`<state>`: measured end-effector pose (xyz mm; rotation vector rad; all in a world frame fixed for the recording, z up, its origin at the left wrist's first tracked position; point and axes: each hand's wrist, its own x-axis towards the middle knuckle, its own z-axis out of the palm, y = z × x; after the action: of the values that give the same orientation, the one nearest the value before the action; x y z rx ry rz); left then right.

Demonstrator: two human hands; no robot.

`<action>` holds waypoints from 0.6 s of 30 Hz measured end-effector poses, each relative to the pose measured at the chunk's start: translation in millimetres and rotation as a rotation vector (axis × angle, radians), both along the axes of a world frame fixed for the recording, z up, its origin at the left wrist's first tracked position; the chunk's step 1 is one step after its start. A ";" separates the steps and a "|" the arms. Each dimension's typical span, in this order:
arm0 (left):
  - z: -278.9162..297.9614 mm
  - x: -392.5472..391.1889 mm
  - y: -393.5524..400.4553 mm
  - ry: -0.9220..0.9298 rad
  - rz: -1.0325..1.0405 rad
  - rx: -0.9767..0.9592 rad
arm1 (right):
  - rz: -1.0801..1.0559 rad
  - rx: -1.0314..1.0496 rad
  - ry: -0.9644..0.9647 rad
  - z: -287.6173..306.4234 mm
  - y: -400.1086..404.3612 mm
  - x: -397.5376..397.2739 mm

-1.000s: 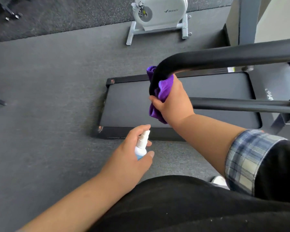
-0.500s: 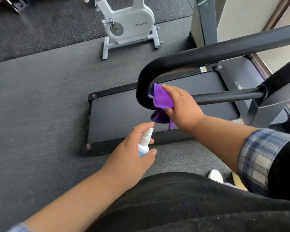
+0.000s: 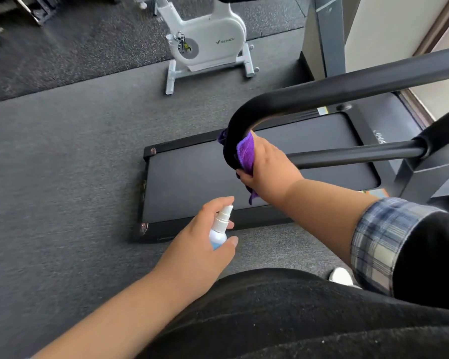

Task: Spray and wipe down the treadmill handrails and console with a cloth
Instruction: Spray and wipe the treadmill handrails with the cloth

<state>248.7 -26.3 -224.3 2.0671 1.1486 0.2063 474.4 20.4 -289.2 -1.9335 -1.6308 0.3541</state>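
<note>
The treadmill (image 3: 257, 174) lay at centre frame, its curved black handrail (image 3: 335, 92) arching toward 2 o'clock. At the rail's bend, the purple cloth (image 3: 245, 154) was pressed and gripped by the right hand (image 3: 268, 172). At 6 o'clock from it, the spray bottle (image 3: 219, 229) was clasped in the left hand (image 3: 200, 250). Wiping was judged under way at this bend; the console was not in view and presumably remained.

A white exercise bike (image 3: 208, 45) stood on dark grey floor (image 3: 62, 164) near a grey post (image 3: 329, 35) and cream wall (image 3: 389, 29).
</note>
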 end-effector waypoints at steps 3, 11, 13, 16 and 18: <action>1.8 7.7 1.6 -0.014 -0.018 0.004 | 0.087 -0.077 -0.346 -9.2 -4.8 10.1; 1.0 20.0 4.2 -0.038 -0.056 0.009 | 0.180 -0.472 -0.489 23.3 -17.2 70.7; -0.1 22.6 4.9 -0.045 -0.047 -0.004 | 0.195 -0.573 -0.289 35.2 -13.1 64.2; -0.2 25.9 6.3 -0.048 -0.063 -0.010 | 0.153 -0.578 -0.066 37.6 -10.7 44.3; -0.5 26.0 7.5 -0.042 -0.071 -0.009 | 0.050 -0.409 0.123 30.7 -11.8 34.3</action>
<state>274.7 -18.8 -224.7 2.0820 1.0479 0.2084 508.8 8.6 -258.5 -2.1121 -1.6212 0.8668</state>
